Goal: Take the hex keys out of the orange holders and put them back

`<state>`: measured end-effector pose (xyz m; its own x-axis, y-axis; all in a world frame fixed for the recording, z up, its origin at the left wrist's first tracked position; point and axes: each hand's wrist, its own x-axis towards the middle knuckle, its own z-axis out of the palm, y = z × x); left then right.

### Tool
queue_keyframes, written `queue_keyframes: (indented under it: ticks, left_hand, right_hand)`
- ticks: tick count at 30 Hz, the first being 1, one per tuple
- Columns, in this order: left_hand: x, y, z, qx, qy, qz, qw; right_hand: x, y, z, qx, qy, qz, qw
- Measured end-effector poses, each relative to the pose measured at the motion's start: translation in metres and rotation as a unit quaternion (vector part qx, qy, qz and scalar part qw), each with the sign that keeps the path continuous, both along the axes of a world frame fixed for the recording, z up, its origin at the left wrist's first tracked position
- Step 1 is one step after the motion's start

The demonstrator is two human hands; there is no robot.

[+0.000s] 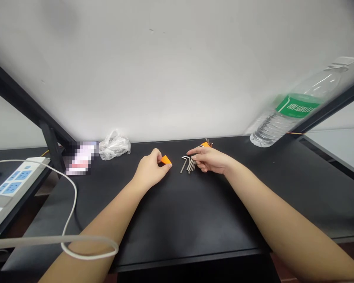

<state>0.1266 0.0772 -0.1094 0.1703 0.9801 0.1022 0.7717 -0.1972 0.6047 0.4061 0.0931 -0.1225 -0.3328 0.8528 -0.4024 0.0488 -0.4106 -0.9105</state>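
My left hand (pixel 153 167) is closed on a small orange piece (pixel 165 160), gripped between thumb and fingers just above the black tabletop. To its right, several L-shaped metal hex keys (pixel 187 163) lie in a loose bunch. Over that bunch is my right hand (pixel 208 158), its fingers bent and close together at the keys' upper ends. Whether a key is pinched in those fingers I cannot make out. Behind the right hand shows another orange piece (pixel 205 144) with darker metal ends sticking out; the hand partly hides it.
A crumpled clear plastic bag (pixel 115 145) lies at the back left beside a blurred-out item (pixel 82 158). A water bottle (pixel 295 106) stands at the back right. A white power strip (pixel 14 188) is at far left, and a white cable (pixel 75 192) loops across my left forearm.
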Motion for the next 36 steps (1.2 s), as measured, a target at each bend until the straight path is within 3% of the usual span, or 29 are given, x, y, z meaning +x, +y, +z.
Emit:
queue_keyframes:
  ticks: [13, 21, 36]
  left_hand:
    - [0.003, -0.001, 0.000, 0.002, 0.028, -0.054, 0.998]
    - [0.000, 0.002, -0.007, 0.013, 0.020, -0.063, 0.998]
    - [-0.002, 0.002, -0.007, -0.006, 0.014, -0.062, 0.998]
  right_hand:
    - [0.001, -0.002, 0.007, 0.063, -0.187, 0.048, 0.979]
    - [0.025, 0.001, 0.007, 0.031, -0.072, 0.059, 0.995]
    - [0.062, 0.011, 0.014, 0.014, -0.038, 0.046, 0.998]
